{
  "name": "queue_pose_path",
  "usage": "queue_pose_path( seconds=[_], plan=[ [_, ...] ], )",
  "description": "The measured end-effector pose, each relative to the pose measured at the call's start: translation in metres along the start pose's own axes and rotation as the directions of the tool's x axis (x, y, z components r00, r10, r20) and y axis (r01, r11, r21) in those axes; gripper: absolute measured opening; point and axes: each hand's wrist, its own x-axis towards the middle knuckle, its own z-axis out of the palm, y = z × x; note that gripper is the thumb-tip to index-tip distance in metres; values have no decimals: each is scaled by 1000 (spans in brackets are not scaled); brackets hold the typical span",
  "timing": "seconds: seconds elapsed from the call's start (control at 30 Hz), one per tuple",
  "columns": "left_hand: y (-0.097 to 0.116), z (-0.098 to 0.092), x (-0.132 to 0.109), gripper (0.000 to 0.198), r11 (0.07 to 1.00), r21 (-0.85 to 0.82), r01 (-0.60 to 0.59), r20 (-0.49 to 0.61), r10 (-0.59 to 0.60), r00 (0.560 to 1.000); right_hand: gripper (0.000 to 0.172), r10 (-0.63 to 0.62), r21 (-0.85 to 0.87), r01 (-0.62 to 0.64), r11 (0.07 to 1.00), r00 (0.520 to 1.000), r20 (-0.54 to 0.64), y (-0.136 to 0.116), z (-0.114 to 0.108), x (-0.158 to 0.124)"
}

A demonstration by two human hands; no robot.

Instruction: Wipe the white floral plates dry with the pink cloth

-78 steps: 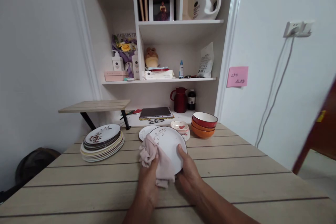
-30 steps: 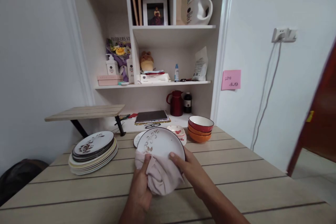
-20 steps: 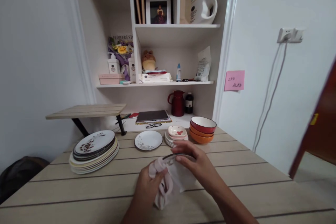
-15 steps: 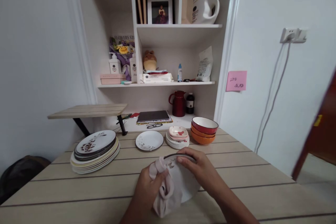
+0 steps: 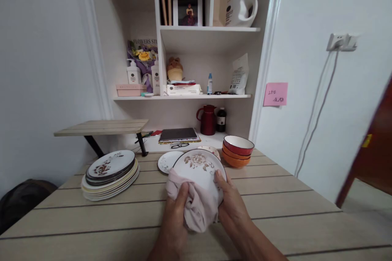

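Observation:
A white plate [image 5: 196,167] with a brown flower print and dark rim is held up, tilted, above the table. My right hand [image 5: 231,200] grips its right edge, thumb on the face and fingers behind. A pale pink cloth [image 5: 199,208] covers the plate's lower left part. Bunched in the cloth, my left hand [image 5: 176,216] is closed on it with the thumb on top, against the plate's lower left edge; its other fingers are hidden. Behind the held plate lies another white plate [image 5: 165,162], partly covered from view, and a small patterned dish [image 5: 211,151], mostly hidden.
At the left stands a stack of plates [image 5: 110,175] beside a raised wooden stand [image 5: 101,127]. Nested red and orange bowls [image 5: 237,151] sit at the back right. Behind are glasses [image 5: 180,145], a laptop [image 5: 178,134] and a red jug [image 5: 208,120] near the shelves.
The held plate has been raised and turned so its printed face shows more fully. My right hand has shifted from the top edge down to the right edge; the cloth stays in my left hand.

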Motion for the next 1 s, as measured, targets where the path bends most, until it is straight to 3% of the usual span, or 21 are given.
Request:
queue_pose_path(
  seconds=[0.13,0.2,0.3,0.37,0.43,0.5,0.57,0.63,0.73,0.8,0.87,1.0],
  plan=[
    [-8,5,-1,57,998,-55,-23,40,25,999,61,82,98,-86,991,996,45,9,0,-2],
    [-6,4,0,56,999,-46,-29,8,30,1000,60,135,73,-140,987,988,74,10,-2,-1],
    [4,-4,2,55,996,49,-79,-86,83,993,59,127,-96,-113,989,980,153,2,-5,5],
    [12,-13,5,47,970,213,-119,-87,140,986,57,41,-294,26,955,975,218,-11,-6,7],
    [18,-22,8,35,889,431,-153,4,168,986,54,-69,-478,211,853,953,296,-27,-6,7],
    [21,-27,9,28,809,545,-220,110,191,975,55,-123,-575,349,740,911,394,-41,-5,4],
    [24,-27,9,30,797,537,-275,205,192,960,46,-98,-647,468,602,847,522,-49,-3,0],
    [26,-24,6,31,822,494,-284,276,162,947,26,-28,-692,555,462,788,614,-50,-3,-2],
    [30,-19,3,29,816,509,-274,298,131,946,11,0,-720,596,356,770,638,-44,-5,-4],
    [33,-19,1,25,790,552,-265,266,135,955,8,-45,-724,575,380,794,607,-38,-6,-4],
    [33,-21,2,19,784,565,-259,209,167,964,9,-89,-719,518,463,835,543,-33,-7,-4],
    [24,-23,4,23,862,449,-237,92,219,971,25,-194,-591,351,726,929,313,-26,-6,-4]
  ],
)
